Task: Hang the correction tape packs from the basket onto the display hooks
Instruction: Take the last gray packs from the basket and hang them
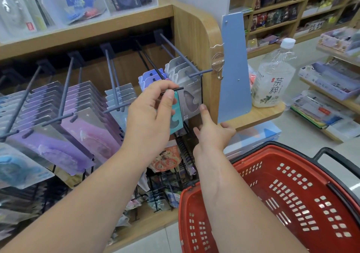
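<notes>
1. Shelving (192, 34) of pale, grained wood with a rounded end panel rises behind both hands and carries rows of long hooks.
2. Basket (292, 204) of red plastic with black handles sits well below the fingers, under the right forearm. Its walls and floor are pierced with small slots, and only that slotted inside shows.
3. Purple packs (91, 120), flat glossy cards, overlap in rows on grey-blue rods to the left of the left fingers.
4. Blue panel (233, 67), a thin flat sheet, stands upright just right of the right fingers. Beyond it, a clear ribbed bottle (272, 77) with a white cap stands on a wooden ledge.
5. Left hand (150, 114) is raised, with thumb and forefinger pinching the tip of the black hook (180, 88). Whether the card is also in the pinch cannot be told.
6. Right hand (212, 134) holds nothing. Its forefinger is straight and touches the lower right edge of the grey packs (191, 100), and the other fingers are loose.
7. The grey packs are cards with scalloped tops and a clear blister over a rounded dark dispenser. They hang on a grey hook (181, 54) above the fingertips of both hands.
8. Teal pack (176, 116), narrow with a curved cut-out shape, hangs directly behind the left thumb, touching the grey packs' left side.
</notes>
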Motion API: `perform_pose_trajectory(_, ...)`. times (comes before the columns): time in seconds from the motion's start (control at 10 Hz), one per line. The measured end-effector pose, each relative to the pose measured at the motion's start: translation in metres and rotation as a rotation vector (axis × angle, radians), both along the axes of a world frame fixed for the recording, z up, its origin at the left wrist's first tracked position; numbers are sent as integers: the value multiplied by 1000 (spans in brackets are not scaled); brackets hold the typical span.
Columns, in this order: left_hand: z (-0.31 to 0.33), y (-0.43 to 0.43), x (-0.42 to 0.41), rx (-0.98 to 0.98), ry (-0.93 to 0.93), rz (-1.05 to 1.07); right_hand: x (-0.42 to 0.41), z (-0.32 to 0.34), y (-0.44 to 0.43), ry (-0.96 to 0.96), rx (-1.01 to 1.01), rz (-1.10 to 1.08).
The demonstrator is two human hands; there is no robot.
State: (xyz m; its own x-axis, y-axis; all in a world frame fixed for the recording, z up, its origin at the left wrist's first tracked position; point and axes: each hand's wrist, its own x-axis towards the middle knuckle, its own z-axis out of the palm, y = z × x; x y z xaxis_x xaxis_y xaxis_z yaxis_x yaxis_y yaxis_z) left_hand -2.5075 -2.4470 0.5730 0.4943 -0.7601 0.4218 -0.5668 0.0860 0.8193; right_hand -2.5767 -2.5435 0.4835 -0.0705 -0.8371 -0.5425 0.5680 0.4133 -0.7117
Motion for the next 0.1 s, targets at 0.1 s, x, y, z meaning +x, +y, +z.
perform_pose_trajectory(0.1,1,2,-2,-24,-28,2,-8,1,2,59,-35,40)
